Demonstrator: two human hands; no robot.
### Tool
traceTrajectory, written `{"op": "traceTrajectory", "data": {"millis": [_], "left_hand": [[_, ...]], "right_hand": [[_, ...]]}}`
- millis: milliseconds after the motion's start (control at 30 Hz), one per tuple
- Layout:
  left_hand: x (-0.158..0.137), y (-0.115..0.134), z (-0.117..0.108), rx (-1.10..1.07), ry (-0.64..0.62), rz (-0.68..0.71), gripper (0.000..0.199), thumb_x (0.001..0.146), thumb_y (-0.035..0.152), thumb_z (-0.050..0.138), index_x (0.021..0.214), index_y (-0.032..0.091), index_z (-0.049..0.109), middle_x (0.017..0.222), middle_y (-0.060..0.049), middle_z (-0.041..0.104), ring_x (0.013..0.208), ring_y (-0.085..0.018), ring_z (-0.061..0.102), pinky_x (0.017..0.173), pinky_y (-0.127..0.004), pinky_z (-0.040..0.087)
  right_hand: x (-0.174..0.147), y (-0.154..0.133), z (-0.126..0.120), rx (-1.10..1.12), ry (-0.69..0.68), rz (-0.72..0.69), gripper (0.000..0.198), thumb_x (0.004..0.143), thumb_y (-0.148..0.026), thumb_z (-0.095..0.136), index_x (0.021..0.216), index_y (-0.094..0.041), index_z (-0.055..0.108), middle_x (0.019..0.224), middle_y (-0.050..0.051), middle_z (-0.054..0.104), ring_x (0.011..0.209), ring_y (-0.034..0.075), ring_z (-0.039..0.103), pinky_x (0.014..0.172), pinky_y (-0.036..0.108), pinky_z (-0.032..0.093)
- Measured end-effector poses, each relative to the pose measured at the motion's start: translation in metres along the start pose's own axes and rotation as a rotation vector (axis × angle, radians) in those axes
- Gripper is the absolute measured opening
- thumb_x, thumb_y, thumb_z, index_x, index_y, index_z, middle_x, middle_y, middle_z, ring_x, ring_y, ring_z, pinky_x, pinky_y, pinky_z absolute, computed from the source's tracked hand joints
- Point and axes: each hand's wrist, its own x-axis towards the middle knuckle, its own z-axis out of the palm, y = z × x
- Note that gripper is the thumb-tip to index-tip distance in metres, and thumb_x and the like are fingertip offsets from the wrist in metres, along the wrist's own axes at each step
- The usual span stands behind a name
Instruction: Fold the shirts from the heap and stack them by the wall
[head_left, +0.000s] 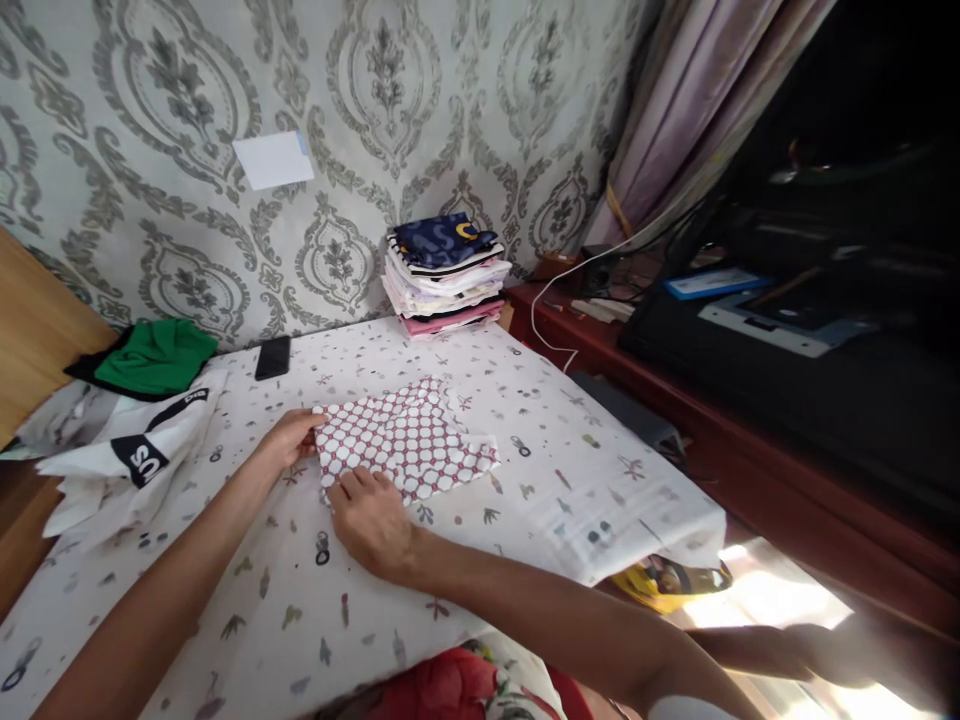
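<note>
A white garment with a red lattice print (405, 435) lies partly folded on the cloth-covered table. At its far left corner, my left hand (296, 438) is closed on the edge, thumb on top and fingers partly hidden. The near left corner is gripped by my right hand (375, 522), its fingers curled over the fabric. Beyond the garment stands a neat stack of folded clothes (446, 280) with a dark blue printed piece on top. To the left are a loose white garment with black lettered bands (142, 460) and a crumpled green cloth (157, 357).
A black phone (273, 357) lies near the wall. The white printed tablecloth (547, 500) hangs over the table's right edge. A white cable (534, 310) runs across a dark red cabinet (675, 430) on the right, below a large dark screen (825, 200). A yellow item (652, 588) sits below the table edge.
</note>
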Motion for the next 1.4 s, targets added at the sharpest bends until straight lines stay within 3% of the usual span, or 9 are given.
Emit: {"op": "traceTrajectory", "data": {"millis": [133, 300, 500, 700, 833, 967, 1133, 1267, 1400], "left_hand": [[-0.003, 0.012, -0.001, -0.031, 0.053, 0.054, 0.034, 0.055, 0.022, 0.076, 0.084, 0.018, 0.059, 0.056, 0.006, 0.059, 0.041, -0.009, 0.052, 0.042, -0.019, 0.038], [-0.004, 0.050, 0.020, -0.034, -0.047, 0.220, 0.048, 0.056, 0.023, 0.073, 0.104, 0.020, 0.063, 0.061, 0.006, 0.062, 0.043, -0.010, 0.056, 0.043, -0.018, 0.038], [0.008, 0.087, 0.093, 0.057, -0.220, 0.212, 0.022, 0.068, 0.028, 0.075, 0.081, 0.016, 0.061, 0.059, -0.001, 0.065, 0.052, -0.016, 0.067, 0.045, -0.019, 0.041], [0.029, 0.076, 0.158, 0.150, -0.316, 0.133, 0.018, 0.089, 0.030, 0.063, 0.082, 0.015, 0.057, 0.064, -0.005, 0.070, 0.047, -0.014, 0.065, 0.039, -0.018, 0.034], [0.036, 0.066, 0.172, 0.165, -0.348, 0.136, 0.019, 0.094, 0.029, 0.057, 0.080, 0.015, 0.054, 0.064, -0.005, 0.069, 0.045, -0.014, 0.065, 0.036, -0.017, 0.025], [0.040, 0.064, 0.172, 0.145, -0.370, 0.167, 0.016, 0.096, 0.030, 0.055, 0.088, 0.016, 0.057, 0.073, -0.006, 0.073, 0.054, -0.013, 0.068, 0.040, -0.017, 0.032], [0.040, 0.046, 0.149, 0.140, -0.409, 0.480, 0.036, 0.095, 0.044, 0.056, 0.120, 0.018, 0.059, 0.098, -0.011, 0.076, 0.093, -0.020, 0.073, 0.077, -0.028, 0.055], [0.024, 0.019, 0.128, 0.557, -0.436, 0.913, 0.044, 0.099, 0.050, 0.043, 0.125, 0.022, 0.065, 0.128, -0.009, 0.070, 0.123, -0.024, 0.061, 0.109, -0.040, 0.043], [0.014, 0.004, 0.133, 0.973, -0.514, 1.034, 0.052, 0.103, 0.046, 0.030, 0.146, 0.024, 0.049, 0.158, -0.006, 0.044, 0.149, -0.021, 0.033, 0.124, -0.044, 0.017]], "right_hand": [[0.000, 0.006, -0.020, 0.176, 0.039, 0.134, 0.016, 0.085, -0.012, 0.053, 0.096, -0.018, 0.064, 0.093, 0.009, 0.070, 0.086, 0.023, 0.062, 0.068, 0.032, 0.047], [-0.013, 0.025, -0.057, 0.760, 0.262, 0.416, 0.005, 0.078, -0.018, 0.055, 0.081, -0.021, 0.058, 0.072, -0.002, 0.061, 0.064, 0.014, 0.055, 0.062, 0.026, 0.043], [-0.044, 0.083, -0.078, 1.310, 0.424, 0.674, 0.015, 0.068, -0.029, 0.063, 0.077, -0.021, 0.053, 0.061, -0.006, 0.053, 0.057, 0.012, 0.052, 0.059, 0.026, 0.048], [-0.076, 0.127, -0.079, 1.423, 0.449, 0.950, 0.022, 0.061, -0.028, 0.067, 0.079, -0.021, 0.057, 0.056, -0.008, 0.048, 0.054, 0.011, 0.050, 0.059, 0.028, 0.051], [-0.081, 0.134, -0.076, 1.407, 0.452, 0.856, 0.035, 0.063, -0.026, 0.066, 0.097, -0.023, 0.064, 0.054, -0.010, 0.045, 0.052, 0.011, 0.047, 0.061, 0.029, 0.053], [-0.084, 0.142, -0.071, 1.228, 0.386, 0.805, 0.021, 0.070, -0.025, 0.059, 0.088, -0.021, 0.069, 0.064, -0.003, 0.059, 0.056, 0.012, 0.053, 0.059, 0.028, 0.052], [-0.094, 0.138, -0.081, 0.539, 0.341, 0.693, 0.028, 0.083, -0.017, 0.050, 0.099, -0.019, 0.073, 0.089, 0.007, 0.068, 0.071, 0.019, 0.064, 0.065, 0.033, 0.054], [-0.087, 0.116, -0.084, 0.075, 0.326, 0.313, 0.027, 0.094, -0.021, 0.049, 0.106, -0.017, 0.072, 0.121, 0.015, 0.065, 0.109, 0.029, 0.062, 0.092, 0.045, 0.053], [-0.078, 0.103, -0.064, -0.035, 0.094, 0.055, 0.035, 0.097, -0.035, 0.055, 0.127, -0.020, 0.066, 0.140, 0.016, 0.057, 0.132, 0.033, 0.050, 0.112, 0.059, 0.038]]}}
